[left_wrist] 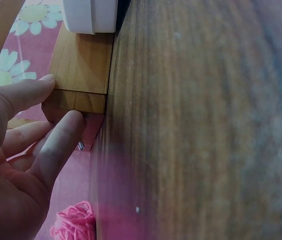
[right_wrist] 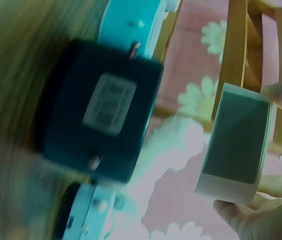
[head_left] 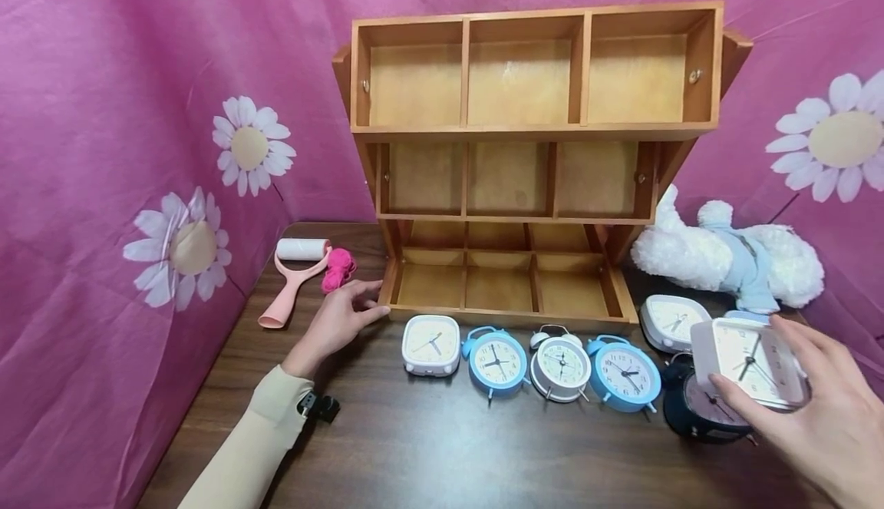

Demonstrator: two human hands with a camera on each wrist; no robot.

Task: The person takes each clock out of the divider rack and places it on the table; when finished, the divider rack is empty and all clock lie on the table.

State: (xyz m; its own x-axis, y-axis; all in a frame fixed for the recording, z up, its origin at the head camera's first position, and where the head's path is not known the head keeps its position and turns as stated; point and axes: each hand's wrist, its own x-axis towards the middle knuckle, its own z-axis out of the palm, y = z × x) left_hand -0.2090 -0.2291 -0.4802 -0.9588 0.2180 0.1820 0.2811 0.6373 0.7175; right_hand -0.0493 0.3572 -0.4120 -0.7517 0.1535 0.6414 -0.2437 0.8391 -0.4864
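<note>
My right hand (head_left: 839, 409) grips a white square alarm clock (head_left: 756, 363) by its sides, thumb at the near edge and fingers at the far one. It is held above a dark alarm clock (head_left: 697, 409), hiding part of it. In the right wrist view the held clock (right_wrist: 238, 137) shows a dark panel. At the left front corner of a wooden shelf (head_left: 511, 315), my left hand (head_left: 338, 321) holds the corner between thumb and fingers. The left wrist view shows the thumb (left_wrist: 28, 92) and index finger (left_wrist: 63, 140) on either side of that corner.
Before the shelf stand a white square clock (head_left: 431, 345), two blue twin-bell clocks (head_left: 497, 363) and a white one (head_left: 561, 368). Another white clock (head_left: 673, 322) and a plush toy (head_left: 732, 256) are at right. A lint roller (head_left: 293, 282) and pink yarn (head_left: 338, 269) lie left.
</note>
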